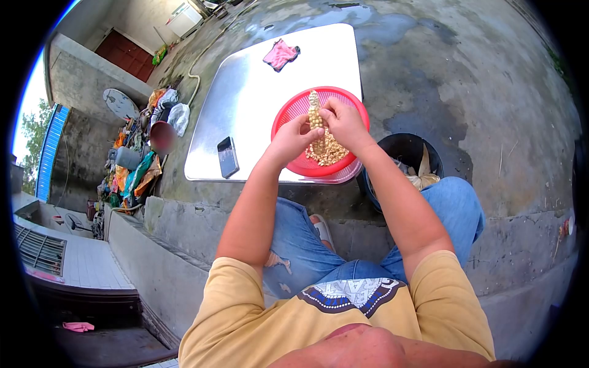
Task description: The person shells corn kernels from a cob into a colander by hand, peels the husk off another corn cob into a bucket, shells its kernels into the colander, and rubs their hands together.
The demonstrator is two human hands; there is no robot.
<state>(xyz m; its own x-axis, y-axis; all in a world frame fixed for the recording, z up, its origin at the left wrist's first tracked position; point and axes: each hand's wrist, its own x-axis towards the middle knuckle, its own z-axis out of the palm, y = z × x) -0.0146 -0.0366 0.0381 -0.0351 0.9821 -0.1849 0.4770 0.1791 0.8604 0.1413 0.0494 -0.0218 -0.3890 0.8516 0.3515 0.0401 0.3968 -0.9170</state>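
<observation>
An ear of corn [315, 111] stands nearly upright over a red plastic colander [287, 111], partly stripped, with bare cob showing toward its top. My left hand [293, 140] is closed on the lower part of the ear, thumb across its front. From the other side, my right hand [345, 126] grips the ear with thumb and bent fingers against the kernels. Loose yellow kernels [329, 153] lie in the colander below my hands. The ear's lower end is partly hidden by my left thumb.
The colander sits on a shiny metal table [245, 92]. A smartphone [227, 157] lies near its left corner, and a pink cloth [282, 55] lies toward the far edge. A black bucket [431, 149] holding husks stands by my right knee. Piled bags [132, 172] are at left.
</observation>
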